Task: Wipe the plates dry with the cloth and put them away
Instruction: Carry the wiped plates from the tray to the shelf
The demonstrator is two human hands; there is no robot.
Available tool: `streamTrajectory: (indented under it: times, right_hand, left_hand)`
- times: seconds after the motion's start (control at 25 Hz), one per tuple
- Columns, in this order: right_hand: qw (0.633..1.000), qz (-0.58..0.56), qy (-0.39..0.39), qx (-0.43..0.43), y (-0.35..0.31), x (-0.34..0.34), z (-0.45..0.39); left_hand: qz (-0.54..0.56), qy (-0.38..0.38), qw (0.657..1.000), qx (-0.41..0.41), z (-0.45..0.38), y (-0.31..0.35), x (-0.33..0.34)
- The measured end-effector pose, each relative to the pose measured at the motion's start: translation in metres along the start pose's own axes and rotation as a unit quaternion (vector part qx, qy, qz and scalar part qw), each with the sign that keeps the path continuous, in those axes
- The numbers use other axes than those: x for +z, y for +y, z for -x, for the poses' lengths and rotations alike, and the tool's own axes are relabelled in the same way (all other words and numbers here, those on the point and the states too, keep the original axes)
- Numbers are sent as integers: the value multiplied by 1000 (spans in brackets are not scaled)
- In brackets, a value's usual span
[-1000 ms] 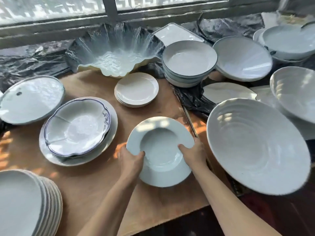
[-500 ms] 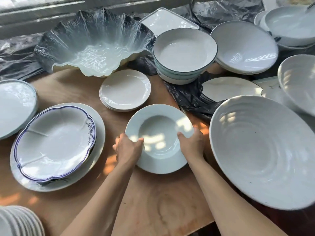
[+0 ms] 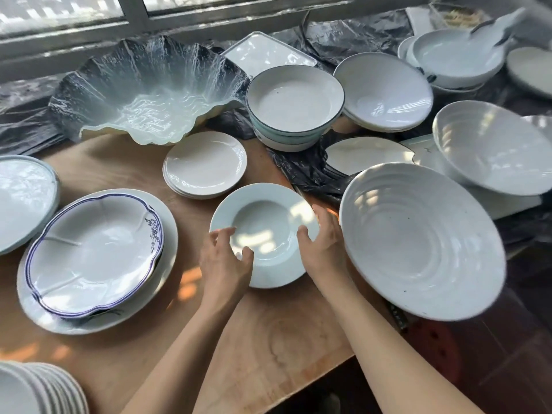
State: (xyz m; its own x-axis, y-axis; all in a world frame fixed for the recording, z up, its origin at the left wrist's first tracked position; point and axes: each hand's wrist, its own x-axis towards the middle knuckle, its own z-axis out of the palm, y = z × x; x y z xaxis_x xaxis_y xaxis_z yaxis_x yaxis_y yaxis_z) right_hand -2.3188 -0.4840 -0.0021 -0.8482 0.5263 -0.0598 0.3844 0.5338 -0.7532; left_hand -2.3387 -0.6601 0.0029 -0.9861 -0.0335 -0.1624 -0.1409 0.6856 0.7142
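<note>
A: Between the two hands, the rimmed soup plate (image 3: 263,234) sits low on the wooden table (image 3: 268,339). A second ago it was nearer the table's front edge; now it's further in, just short of the small plate stack (image 3: 206,164).

B: And the grip?

A: Left hand (image 3: 224,261) has fingers spread over the near-left rim, thumb on top, loosening rather than clamping. Right hand (image 3: 322,243) curls round the right rim, beside the big ridged bowl (image 3: 424,249).

B: So it's being set down?

A: Looks that way: this plate seems put away among the rest. No cloth in sight, so I'd guess another dish comes next.
</note>
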Motion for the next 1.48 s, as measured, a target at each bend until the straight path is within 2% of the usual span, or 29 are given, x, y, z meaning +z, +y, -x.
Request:
streamTrajectory:
  times: [0.28,0.44,0.68,0.92,1.2,1.48]
  right_hand:
    - [996,-46,78,-10,12,-84,63]
    - [988,-60,141,18,42,-141,102]
    - [960,-82,258,77,100,-227,165]
    - [911,-80,391,105,174,-325,251]
    - [833,-83,522,162,282,-439,400]
    - [736,-72,623,256,367,-520,556]
  left_hand:
    - [57,-109,982,145,65,64,1]
    - [56,-167,954,242,101,114,27]
    - [62,-250,910,325,180,174,76]
    - [58,-322,848,417,300,237,136]
    - [69,-420,775,468,504,278,219]
    - [59,-551,647,524,696,300,293]
